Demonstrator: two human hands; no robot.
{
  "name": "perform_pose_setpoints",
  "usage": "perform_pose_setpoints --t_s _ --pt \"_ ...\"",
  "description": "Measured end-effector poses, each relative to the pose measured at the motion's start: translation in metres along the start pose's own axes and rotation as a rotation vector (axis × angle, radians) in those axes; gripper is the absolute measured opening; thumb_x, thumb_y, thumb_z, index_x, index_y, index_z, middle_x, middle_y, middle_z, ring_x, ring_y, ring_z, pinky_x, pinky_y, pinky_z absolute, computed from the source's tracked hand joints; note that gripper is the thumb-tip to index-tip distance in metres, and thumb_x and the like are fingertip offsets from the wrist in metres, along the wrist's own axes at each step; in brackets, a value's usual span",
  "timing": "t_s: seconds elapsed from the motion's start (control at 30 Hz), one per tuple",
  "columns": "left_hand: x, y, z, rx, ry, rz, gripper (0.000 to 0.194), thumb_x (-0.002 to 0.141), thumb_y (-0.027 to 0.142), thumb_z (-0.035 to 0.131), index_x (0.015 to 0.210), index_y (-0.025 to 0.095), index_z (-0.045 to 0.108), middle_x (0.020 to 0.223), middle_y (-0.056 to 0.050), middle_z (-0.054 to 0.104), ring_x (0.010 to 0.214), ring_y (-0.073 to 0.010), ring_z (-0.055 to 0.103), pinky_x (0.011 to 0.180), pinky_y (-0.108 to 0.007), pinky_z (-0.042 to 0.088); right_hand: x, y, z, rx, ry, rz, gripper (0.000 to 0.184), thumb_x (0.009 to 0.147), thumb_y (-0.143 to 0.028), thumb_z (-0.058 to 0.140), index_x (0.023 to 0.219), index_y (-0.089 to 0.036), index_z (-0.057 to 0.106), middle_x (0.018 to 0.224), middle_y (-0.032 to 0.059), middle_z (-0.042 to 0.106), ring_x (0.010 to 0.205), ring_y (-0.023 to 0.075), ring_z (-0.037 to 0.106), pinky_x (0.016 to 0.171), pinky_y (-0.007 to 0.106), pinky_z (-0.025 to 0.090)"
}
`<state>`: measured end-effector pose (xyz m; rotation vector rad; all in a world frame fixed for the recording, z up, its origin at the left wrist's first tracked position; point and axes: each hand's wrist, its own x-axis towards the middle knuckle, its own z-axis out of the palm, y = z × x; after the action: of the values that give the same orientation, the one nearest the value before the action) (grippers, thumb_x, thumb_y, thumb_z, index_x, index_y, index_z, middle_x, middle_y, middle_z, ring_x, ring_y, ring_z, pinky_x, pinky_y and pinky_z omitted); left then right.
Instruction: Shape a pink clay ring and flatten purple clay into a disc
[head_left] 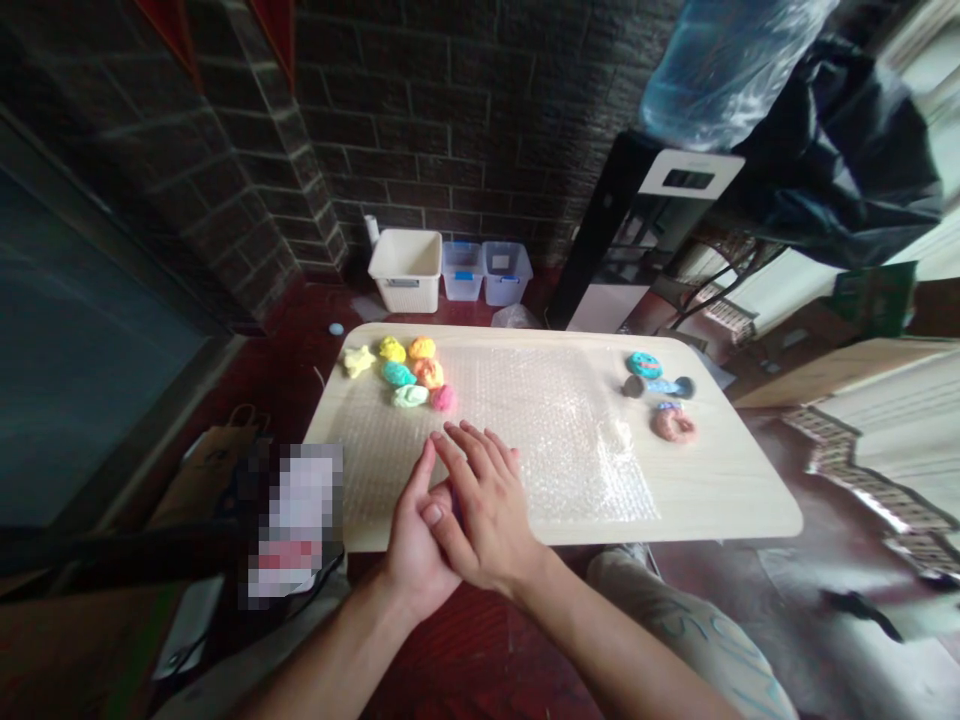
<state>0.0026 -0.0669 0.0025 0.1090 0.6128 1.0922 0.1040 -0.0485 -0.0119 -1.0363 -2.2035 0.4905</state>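
Observation:
Over the near edge of the table, my left hand [420, 545] is cupped with its palm turned up. My right hand [484, 510] lies across it, fingers stretched, palm pressed down. A sliver of a small purple lump [455, 501] shows between the two palms; the rest of it is hidden. Just beyond my fingertips are a pink clay lump [443, 398] and a pale green one [410, 396]. Behind these sit a teal lump [398, 373], an orange lump [429, 373] and several yellow pieces [391, 349].
Bubble wrap [555, 440] covers much of the table [720, 480]. On the right lie a teal disc [645, 364], a blue dumbbell-shaped piece with dark ends [660, 387] and a brownish-pink ring [675, 424]. Bins [409, 270] and a water dispenser [637, 220] stand behind.

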Motion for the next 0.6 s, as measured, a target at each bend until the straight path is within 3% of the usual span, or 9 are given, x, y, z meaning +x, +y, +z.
perform_pose_setpoints --t_s 0.3,0.4,0.47,0.53,0.6 --pt "0.010 0.003 -0.012 0.004 0.012 -0.007 0.065 0.099 0.071 0.046 0.134 0.022 0.069 0.133 -0.014 0.073 0.138 -0.0334 0.060 0.114 -0.051 0.047 0.005 0.007 0.009 0.041 -0.073 0.013 0.071 0.104 -0.055 0.042 0.159 -0.010 0.042 0.162 0.0215 0.046 0.154 0.0392 0.035 0.129 0.063 0.021" --pt "0.017 0.012 -0.011 0.057 0.005 -0.037 0.061 0.097 0.072 0.049 0.122 0.022 0.073 0.124 -0.013 0.076 0.127 -0.0331 0.067 0.105 -0.048 0.053 0.010 0.016 -0.008 0.229 -0.064 -0.013 0.059 0.108 -0.044 0.033 0.160 -0.015 0.041 0.161 0.0181 0.047 0.150 0.0331 0.042 0.124 0.059 0.033" --pt "0.020 0.020 -0.008 0.100 0.016 -0.055 0.060 0.095 0.073 0.053 0.114 0.020 0.074 0.116 -0.014 0.077 0.119 -0.0332 0.070 0.099 -0.047 0.056 0.013 0.023 -0.023 0.328 -0.087 0.000 0.053 0.108 -0.038 0.038 0.155 -0.018 0.048 0.156 0.0166 0.052 0.145 0.0320 0.048 0.121 0.058 0.039" --pt "0.022 0.025 -0.005 0.119 0.005 -0.084 0.064 0.093 0.076 0.054 0.107 0.017 0.074 0.111 -0.016 0.077 0.113 -0.0342 0.071 0.094 -0.046 0.057 0.014 0.031 -0.037 0.361 -0.118 0.037 0.041 0.102 -0.036 0.056 0.138 -0.020 0.065 0.146 0.0162 0.060 0.138 0.0344 0.054 0.114 0.057 0.046" --pt "0.024 0.025 -0.002 0.122 -0.050 -0.115 0.072 0.092 0.080 0.050 0.108 0.014 0.075 0.111 -0.018 0.076 0.110 -0.0347 0.071 0.093 -0.047 0.057 0.012 0.039 -0.046 0.476 -0.146 0.126 0.025 0.098 -0.034 0.066 0.118 -0.021 0.074 0.129 0.0130 0.068 0.117 0.0295 0.066 0.094 0.045 0.058"
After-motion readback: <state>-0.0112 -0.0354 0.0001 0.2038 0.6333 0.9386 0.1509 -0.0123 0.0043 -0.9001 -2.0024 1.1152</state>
